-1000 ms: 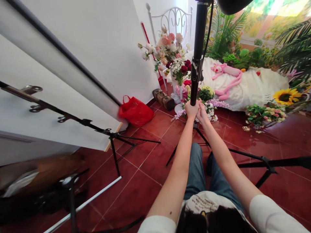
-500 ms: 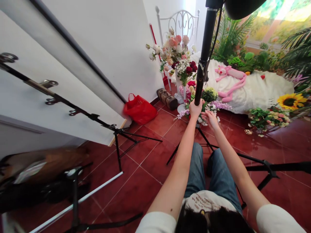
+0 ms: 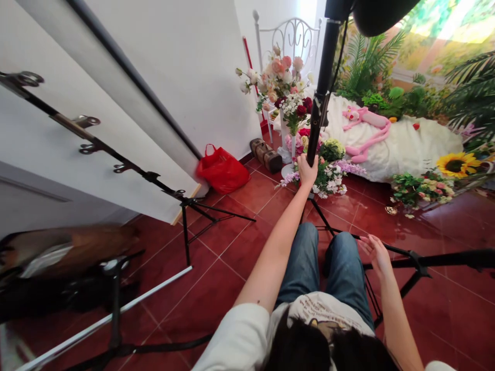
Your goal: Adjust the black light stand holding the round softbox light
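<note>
My left hand (image 3: 308,170) is wrapped round the lower part of a black upright pole (image 3: 319,108), with the arm stretched forward. The pole leans slightly, and a dark rounded fixture (image 3: 382,15) shows at its top. To the right of my knees, my right hand (image 3: 377,252) is apart from the pole, its fingers spread and holding nothing. It is near the black legs of a stand (image 3: 419,263). Flowers (image 3: 330,180) stand just beyond my left hand, partly behind the pole.
At the left, a black stand with metal clamps (image 3: 88,135) slants past a white panel. A red bag (image 3: 224,171) and a brown case (image 3: 266,155) lie on the tiled floor. A pink plush toy (image 3: 367,123) rests on white cloth. A white rod (image 3: 116,314) is at lower left.
My right hand has moved away from beside the pole, back and to the right, near the stand legs. My left hand still grips the pole, slightly further left in view.
</note>
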Motion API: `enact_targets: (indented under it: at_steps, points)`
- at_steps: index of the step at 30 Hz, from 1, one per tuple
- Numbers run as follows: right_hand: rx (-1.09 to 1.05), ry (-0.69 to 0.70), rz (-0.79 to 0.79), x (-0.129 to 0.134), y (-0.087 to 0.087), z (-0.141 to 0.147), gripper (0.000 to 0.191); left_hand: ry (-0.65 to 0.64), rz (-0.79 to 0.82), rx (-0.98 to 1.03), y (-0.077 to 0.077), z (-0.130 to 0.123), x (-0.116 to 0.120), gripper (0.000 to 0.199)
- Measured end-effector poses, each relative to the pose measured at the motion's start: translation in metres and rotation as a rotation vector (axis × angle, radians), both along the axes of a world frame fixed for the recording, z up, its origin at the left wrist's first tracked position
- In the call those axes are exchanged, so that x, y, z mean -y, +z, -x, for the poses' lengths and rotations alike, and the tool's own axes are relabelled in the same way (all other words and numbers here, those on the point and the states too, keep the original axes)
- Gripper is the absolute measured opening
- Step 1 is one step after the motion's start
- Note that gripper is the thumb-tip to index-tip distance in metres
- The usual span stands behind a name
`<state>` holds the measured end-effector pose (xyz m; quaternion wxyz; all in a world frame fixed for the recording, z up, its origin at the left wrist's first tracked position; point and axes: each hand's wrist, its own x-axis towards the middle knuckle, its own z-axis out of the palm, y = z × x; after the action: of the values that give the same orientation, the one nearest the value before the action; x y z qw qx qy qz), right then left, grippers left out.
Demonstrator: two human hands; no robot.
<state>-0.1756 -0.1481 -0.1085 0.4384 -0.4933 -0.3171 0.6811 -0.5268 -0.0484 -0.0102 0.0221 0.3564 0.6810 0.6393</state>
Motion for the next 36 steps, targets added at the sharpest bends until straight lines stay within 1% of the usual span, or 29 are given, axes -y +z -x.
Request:
enact_targets:
  at_steps: [2,4,5,6,7,9,11,12,14,16,18,20,22,24,26,27,30,32,36]
  points:
    - [-0.012,-0.061,0.006,0.010,-0.003,-0.022,0.045,0.134,0.012,-0.008,-0.012,-0.017,0.014,0.034]
    - [-0.025,-0.121,0.000,0.016,-0.004,-0.041,0.045,0.294,0.063,0.073,-0.033,-0.042,0.028,0.039]
    - [-0.034,-0.156,-0.006,0.017,-0.003,-0.049,0.045,0.350,0.103,0.139,-0.045,-0.056,0.034,0.037]
    - [-0.046,-0.194,-0.013,0.017,-0.002,-0.057,0.046,0.351,0.141,0.186,-0.058,-0.072,0.039,0.036]
    - [-0.059,-0.233,-0.019,0.017,-0.001,-0.064,0.045,0.307,0.163,0.202,-0.070,-0.089,0.042,0.037]
    - [-0.075,-0.307,-0.032,0.017,0.004,-0.076,0.043,0.159,0.165,0.191,-0.089,-0.126,0.043,0.039]
    - [-0.087,-0.365,-0.051,0.020,0.010,-0.086,0.041,0.010,0.140,0.193,-0.100,-0.166,0.038,0.040]
    - [-0.094,-0.389,-0.061,0.022,0.012,-0.090,0.041,-0.063,0.124,0.213,-0.102,-0.187,0.033,0.039]
    - [-0.112,-0.430,-0.075,0.029,0.017,-0.098,0.042,-0.230,0.091,0.278,-0.098,-0.230,0.022,0.036]
    - [-0.124,-0.466,-0.082,0.038,0.020,-0.106,0.042,-0.450,0.057,0.343,-0.086,-0.274,0.013,0.031]
    - [-0.131,-0.492,-0.086,0.048,0.023,-0.115,0.040,-0.701,0.031,0.380,-0.069,-0.316,0.007,0.026]
    - [-0.142,-0.513,-0.086,0.056,0.024,-0.124,0.038,-0.934,0.007,0.379,-0.048,-0.354,0.003,0.028]
    - [-0.158,-0.534,-0.079,0.063,0.026,-0.134,0.037,-1.116,-0.016,0.355,-0.027,-0.387,0.000,0.035]
    - [-0.188,-0.559,-0.066,0.067,0.028,-0.143,0.034,-1.259,-0.023,0.336,-0.008,-0.418,-0.005,0.042]
    - [-0.261,-0.578,-0.048,0.066,0.033,-0.150,0.029,-1.376,0.003,0.330,0.003,-0.445,-0.013,0.045]
    - [-0.313,-0.586,-0.044,0.064,0.036,-0.154,0.027,-1.427,0.032,0.317,0.006,-0.457,-0.018,0.043]
    - [-0.448,-0.560,-0.102,0.051,0.051,-0.164,0.020,-1.556,0.161,0.245,0.005,-0.482,-0.029,0.032]
    - [-0.483,-0.507,-0.182,0.038,0.063,-0.172,0.018,-1.599,0.213,0.236,0.000,-0.490,-0.032,0.027]
    - [-0.527,-0.408,-0.273,0.006,0.086,-0.184,0.022,-1.580,0.206,0.325,-0.006,-0.492,-0.030,0.024]
